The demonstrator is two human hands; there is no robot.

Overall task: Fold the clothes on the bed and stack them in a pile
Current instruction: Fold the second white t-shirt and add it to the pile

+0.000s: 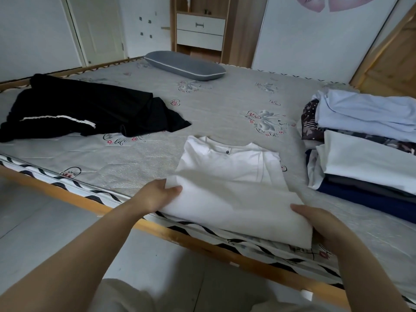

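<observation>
Your left grip [157, 194] and right grip [319, 224] each pinch the near corners of the white shirt [231, 183] on the bed [213, 104]; folded pile [364, 143] right of them, black garment [74, 109] far left.

A white shirt [234, 188] lies partly folded near the front edge of the bed [213, 109]. The left hand [155, 197] pinches its lower left corner, and the right hand [322, 224] holds its lower right corner. On the right stands a pile of folded clothes [364, 149]. Black clothes [78, 109] lie unfolded on the left, and a grey pillow [184, 65] lies at the far side.
</observation>
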